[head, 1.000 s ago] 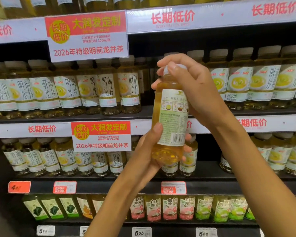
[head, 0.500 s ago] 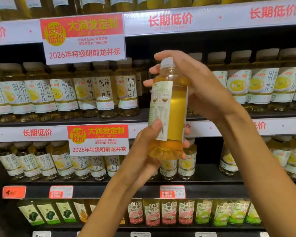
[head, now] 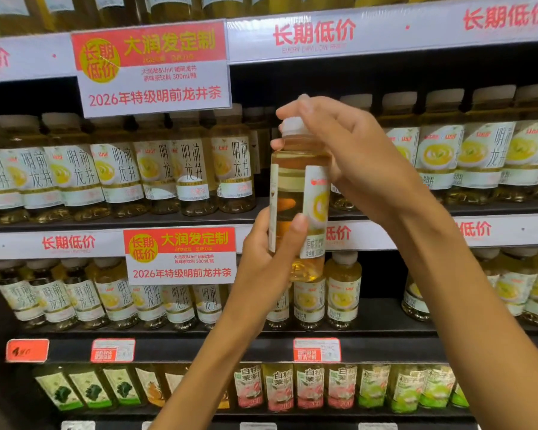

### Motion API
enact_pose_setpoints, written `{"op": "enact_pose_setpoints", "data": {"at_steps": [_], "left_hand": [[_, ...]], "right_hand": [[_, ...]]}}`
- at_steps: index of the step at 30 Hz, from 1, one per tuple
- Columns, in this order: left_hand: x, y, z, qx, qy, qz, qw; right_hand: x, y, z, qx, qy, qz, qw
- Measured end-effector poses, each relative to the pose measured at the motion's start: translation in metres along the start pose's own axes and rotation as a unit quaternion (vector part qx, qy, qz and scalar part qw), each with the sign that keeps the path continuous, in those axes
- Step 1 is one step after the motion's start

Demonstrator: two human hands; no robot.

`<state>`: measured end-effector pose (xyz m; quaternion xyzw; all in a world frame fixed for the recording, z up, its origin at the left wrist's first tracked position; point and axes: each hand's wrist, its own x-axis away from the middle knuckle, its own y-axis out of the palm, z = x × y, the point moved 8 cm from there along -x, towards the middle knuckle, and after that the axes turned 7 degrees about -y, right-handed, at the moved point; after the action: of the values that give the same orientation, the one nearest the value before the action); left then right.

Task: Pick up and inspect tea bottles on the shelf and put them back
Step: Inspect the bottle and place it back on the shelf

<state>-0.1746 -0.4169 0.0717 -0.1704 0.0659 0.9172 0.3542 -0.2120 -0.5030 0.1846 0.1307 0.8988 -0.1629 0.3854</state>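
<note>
Both grips are clenched on one tea bottle (head: 298, 197): my left hand (head: 266, 268) wraps the lower body from about 7 o'clock, thumb laid over the label, while my right hand (head: 348, 156) curls over the shoulder and the white cap (head: 292, 125) from 2 o'clock. I hold the bottle upright in mid-air, in front of the middle shelf (head: 199, 217), off its row and touching nothing but my hands.

I judge it full, so moderately heavy for its size, with thin plastic walls that would give under a hard squeeze. Its smooth label sleeve looks slippery. My safest hold is low around the body with a second hand at the ridged cap, much as now.

My fingers cover the back of the bottle and part of its label, and only a strip of printing shows, too blurred to read. I cannot see the gap it came from with certainty; a dark opening sits behind it at 12 o'clock. Top-shelf bottles are cut off at the frame edge, and price tags (head: 317, 349) below are illegible
</note>
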Motion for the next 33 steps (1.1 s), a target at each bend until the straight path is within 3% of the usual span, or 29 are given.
{"op": "enact_pose_setpoints", "data": {"at_steps": [6,15,18,22,26,31,33], "left_hand": [[0.001,0.006,-0.007,0.139,-0.057,-0.079,0.985],[0.001,-0.006,0.002,-0.004,0.014,0.003,1.000],[0.000,-0.005,0.003,-0.025,0.024,0.008,0.999],[-0.002,-0.011,0.009,0.005,0.039,0.019,0.999],[-0.002,-0.008,0.005,0.052,0.008,-0.019,0.998],[-0.003,-0.007,0.007,0.020,0.004,-0.019,1.000],[-0.004,-0.012,0.014,0.007,0.030,-0.008,0.999]], "right_hand": [[0.000,0.011,0.008,-0.145,0.025,-0.056,0.988],[0.001,-0.001,-0.005,-0.009,-0.058,0.043,0.997],[0.000,-0.001,-0.003,-0.018,-0.043,0.058,0.997],[-0.003,0.004,0.000,-0.074,-0.015,0.000,0.997],[-0.003,0.008,0.010,-0.141,0.007,-0.028,0.990],[0.001,0.003,0.006,-0.164,-0.026,0.020,0.986],[0.003,-0.002,0.001,-0.116,-0.052,0.040,0.991]]}}
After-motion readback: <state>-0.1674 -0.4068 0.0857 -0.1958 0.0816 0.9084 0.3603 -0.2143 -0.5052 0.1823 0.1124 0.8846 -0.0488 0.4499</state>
